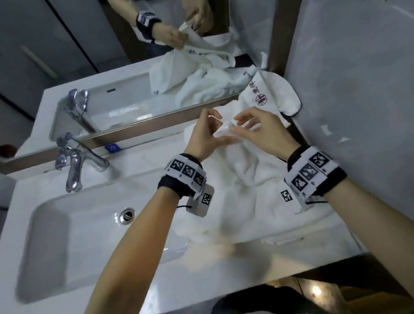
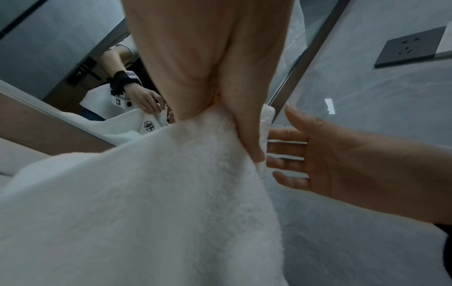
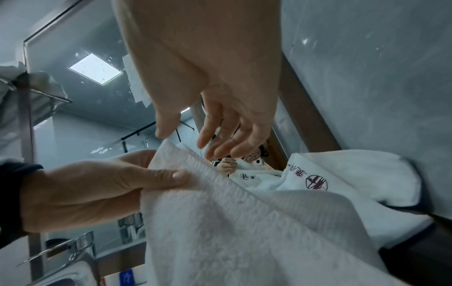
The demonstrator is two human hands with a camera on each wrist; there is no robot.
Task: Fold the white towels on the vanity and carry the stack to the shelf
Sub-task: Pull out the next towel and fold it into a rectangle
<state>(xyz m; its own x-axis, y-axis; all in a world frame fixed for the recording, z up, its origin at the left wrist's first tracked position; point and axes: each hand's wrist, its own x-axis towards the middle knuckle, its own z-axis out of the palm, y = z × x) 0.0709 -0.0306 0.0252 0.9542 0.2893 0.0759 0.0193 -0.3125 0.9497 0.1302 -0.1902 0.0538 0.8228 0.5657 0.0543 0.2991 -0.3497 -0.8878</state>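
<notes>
A crumpled white towel (image 1: 240, 179) lies on the vanity top (image 1: 162, 286) to the right of the basin, with one corner lifted. My left hand (image 1: 217, 131) pinches that corner between thumb and fingers; the left wrist view shows the thumb of this hand (image 2: 254, 152) pressed into the towel (image 2: 146, 212). My right hand (image 1: 236, 126) hovers at the same corner with relaxed, spread fingers (image 2: 288, 149). In the right wrist view it (image 3: 183, 139) sits just above the towel's edge (image 3: 244, 232). A second white towel (image 1: 270, 93) with a dark embroidered logo lies behind, against the mirror.
The basin (image 1: 82, 230) and chrome faucet (image 1: 76, 163) are on the left. The mirror (image 1: 117, 64) runs along the back. A grey wall (image 1: 370, 92) closes the right side and carries a dark socket plate (image 2: 411, 48). The vanity's front edge is close to my body.
</notes>
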